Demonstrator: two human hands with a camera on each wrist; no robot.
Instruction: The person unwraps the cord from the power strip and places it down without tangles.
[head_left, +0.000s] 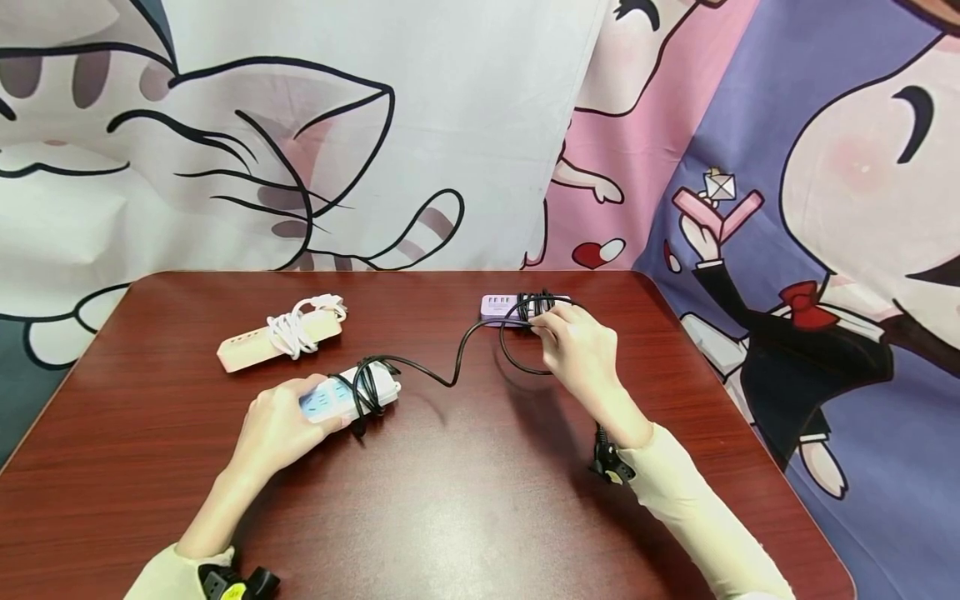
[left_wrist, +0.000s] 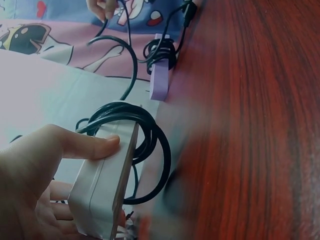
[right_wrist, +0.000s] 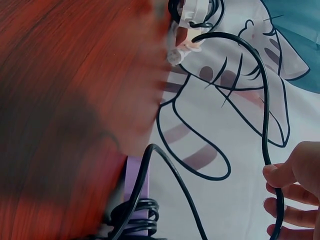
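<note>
My left hand (head_left: 279,423) grips one end of a white power strip (head_left: 328,402), its thumb along the side in the left wrist view. Black cord (left_wrist: 145,120) is looped round the strip's other end. From there a length of cord (right_wrist: 265,100) runs across to my right hand (head_left: 579,343), which pinches it between thumb and fingers above the table. Part of the cord hangs in a loop below the right hand. Behind that hand lies a purple power strip (head_left: 498,307), wrapped in its own black cord (left_wrist: 161,52) and partly hidden in the head view.
A cream power strip (head_left: 251,348) with a white cord (head_left: 291,335) wound round it lies on the table's left side. The brown table (head_left: 450,517) ends at a cartoon-printed cloth (head_left: 480,125) behind. Each wrist wears a small black camera (head_left: 611,462).
</note>
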